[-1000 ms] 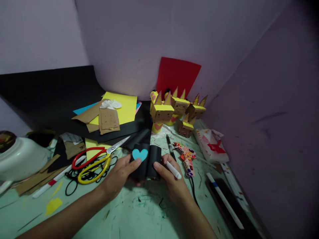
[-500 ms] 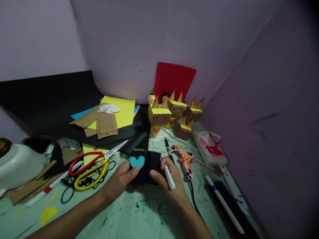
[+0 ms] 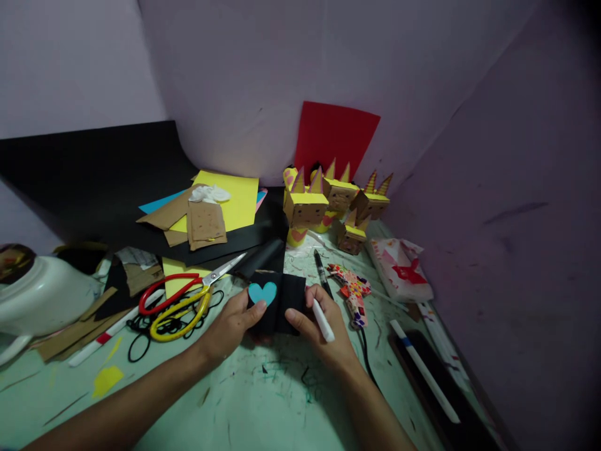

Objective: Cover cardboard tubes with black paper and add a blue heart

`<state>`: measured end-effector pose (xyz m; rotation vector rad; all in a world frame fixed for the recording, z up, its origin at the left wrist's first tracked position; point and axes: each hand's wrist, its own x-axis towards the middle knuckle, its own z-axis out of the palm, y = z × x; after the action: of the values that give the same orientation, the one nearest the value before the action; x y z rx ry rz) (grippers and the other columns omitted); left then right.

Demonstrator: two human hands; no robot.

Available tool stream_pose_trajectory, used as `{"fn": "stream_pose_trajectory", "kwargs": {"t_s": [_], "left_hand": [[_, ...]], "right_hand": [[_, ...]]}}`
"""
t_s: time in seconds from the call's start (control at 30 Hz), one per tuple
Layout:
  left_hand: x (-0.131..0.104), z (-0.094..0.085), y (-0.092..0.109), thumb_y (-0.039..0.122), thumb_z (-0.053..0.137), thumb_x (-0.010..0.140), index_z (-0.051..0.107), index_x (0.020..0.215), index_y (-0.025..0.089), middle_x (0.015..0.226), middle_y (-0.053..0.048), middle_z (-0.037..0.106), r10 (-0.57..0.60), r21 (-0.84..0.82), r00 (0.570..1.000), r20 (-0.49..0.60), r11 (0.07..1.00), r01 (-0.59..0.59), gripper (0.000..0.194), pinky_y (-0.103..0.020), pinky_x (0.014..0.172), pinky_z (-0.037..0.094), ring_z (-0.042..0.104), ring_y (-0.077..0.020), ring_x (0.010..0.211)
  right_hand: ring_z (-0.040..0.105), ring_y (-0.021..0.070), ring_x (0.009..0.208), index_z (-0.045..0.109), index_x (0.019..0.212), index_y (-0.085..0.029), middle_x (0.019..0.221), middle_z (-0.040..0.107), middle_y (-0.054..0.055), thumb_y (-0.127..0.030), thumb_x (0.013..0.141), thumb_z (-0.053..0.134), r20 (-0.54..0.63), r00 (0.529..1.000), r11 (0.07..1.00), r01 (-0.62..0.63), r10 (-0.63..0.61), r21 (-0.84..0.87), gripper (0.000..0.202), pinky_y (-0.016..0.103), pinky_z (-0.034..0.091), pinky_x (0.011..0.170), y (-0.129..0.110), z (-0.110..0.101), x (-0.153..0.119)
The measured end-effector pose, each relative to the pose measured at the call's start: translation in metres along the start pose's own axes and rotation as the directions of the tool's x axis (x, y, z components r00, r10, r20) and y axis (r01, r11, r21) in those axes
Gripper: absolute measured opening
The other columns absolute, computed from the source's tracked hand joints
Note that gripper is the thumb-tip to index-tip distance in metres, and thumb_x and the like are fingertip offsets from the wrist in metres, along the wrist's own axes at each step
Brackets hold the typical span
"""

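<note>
A small black folded card [image 3: 291,304] with a light-blue heart [image 3: 261,293] on its left half is held above the table. My left hand [image 3: 237,319] is closed on its left side, thumb over the heart's lower edge. The card's right side is gripped by my right hand [image 3: 323,326], which also has a white marker [image 3: 323,322] tucked between its fingers. Left of my left hand lie scissors [image 3: 188,297] with one red and one yellow handle, over tangled black cord [image 3: 141,326]. A patterned glue gun [image 3: 352,291] and a black pen [image 3: 322,269] lie beyond my right hand.
Several cardboard box-head figures [image 3: 307,210] with pointed ears stand at the back before a red sheet [image 3: 333,138]. Yellow paper [image 3: 241,200] and cardboard scraps [image 3: 206,222] lie back left. A white rounded vessel [image 3: 51,294] stands far left; a white marker [image 3: 425,373] lies at right.
The camera view has shifted a little, so the surroundings sit slightly higher and farther right. Both hands keep the same hold on the card, and the marker stays in my right hand.
</note>
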<state>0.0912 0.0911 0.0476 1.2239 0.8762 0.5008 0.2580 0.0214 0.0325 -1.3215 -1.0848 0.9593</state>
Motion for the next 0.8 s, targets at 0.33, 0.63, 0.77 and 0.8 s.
{"fn": "stream_pose_trajectory", "kwargs": {"t_s": [0.33,0.63,0.77,0.8], "left_hand": [[-0.004,-0.004,-0.003,0.044,0.051,0.086,0.055,0.119,0.018,0.105,-0.007,0.067,0.315,0.325,0.949,0.01,0.897,-0.301,0.042,-0.038,0.099,0.039,0.056,-0.028,0.108],[0.0,-0.009,-0.014,0.04,0.05,0.088,0.048,0.131,0.016,0.126,-0.013,0.06,0.332,0.399,0.94,0.073,0.855,-0.333,0.049,-0.043,0.103,0.037,0.052,-0.0299,0.117],[-0.001,-0.007,-0.011,0.041,0.047,0.09,0.046,0.132,0.016,0.126,-0.013,0.059,0.297,0.417,0.95,0.094,0.855,-0.308,0.049,-0.041,0.104,0.036,0.051,-0.0288,0.119],[-0.001,-0.006,-0.01,0.041,0.047,0.09,0.046,0.131,0.016,0.126,-0.012,0.059,0.298,0.415,0.949,0.104,0.854,-0.313,0.049,-0.04,0.103,0.037,0.051,-0.0285,0.119]], "right_hand": [[0.038,0.0123,0.061,0.035,0.078,-0.024,0.071,0.042,-0.005,-0.034,0.074,0.071,0.033,0.998,0.997,0.048,-0.05,0.057,0.038,0.024,0.03,0.054,-0.001,-0.003,0.002],[0.039,0.0128,0.063,0.034,0.077,-0.024,0.072,0.043,-0.005,-0.028,0.072,0.07,-0.013,0.986,0.985,0.169,-0.169,0.03,0.037,0.024,0.033,0.056,0.004,-0.007,0.007],[0.035,0.0114,0.056,0.033,0.076,-0.025,0.066,0.039,-0.007,-0.027,0.072,0.068,-0.087,0.98,0.983,0.174,-0.179,-0.061,0.035,0.022,0.029,0.051,0.003,-0.005,0.006],[0.034,0.0115,0.055,0.034,0.076,-0.025,0.064,0.038,-0.008,-0.028,0.072,0.067,-0.101,0.978,0.981,0.175,-0.183,-0.081,0.034,0.022,0.028,0.05,0.003,-0.004,0.006]]}}
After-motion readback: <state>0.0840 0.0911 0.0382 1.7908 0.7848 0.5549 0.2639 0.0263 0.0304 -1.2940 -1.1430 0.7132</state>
